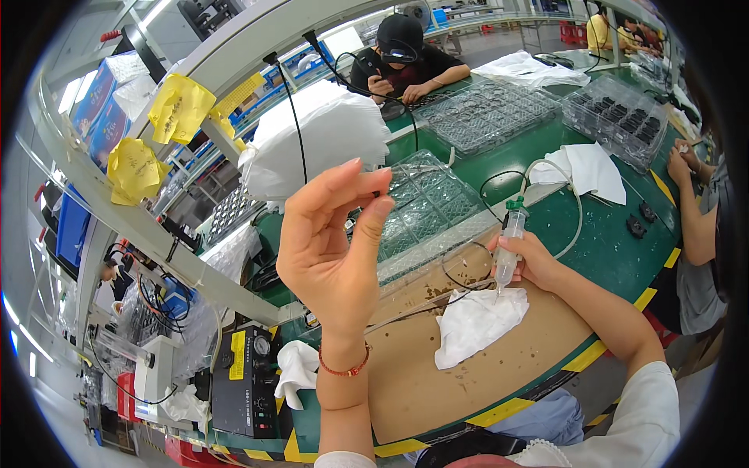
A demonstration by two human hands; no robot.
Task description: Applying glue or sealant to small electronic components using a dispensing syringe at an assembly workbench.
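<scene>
My left hand is raised over the work area, thumb and fingertips pinched together. A tiny dark piece shows between them, too small to name. My right hand is wrapped round a clear dispensing syringe with a green cap on top and a tube attached. The syringe points downward, its tip at the upper edge of a crumpled white cloth; whether it touches I cannot tell. Under the cloth lies a stained brown cardboard sheet. Behind my left fingers sits a clear plastic compartment tray.
A black control box and a white cloth are left of the cardboard. White sheets hang behind my left hand. Further trays stand beyond. One person sits opposite, another person's arm is at right. Cables cross the green table.
</scene>
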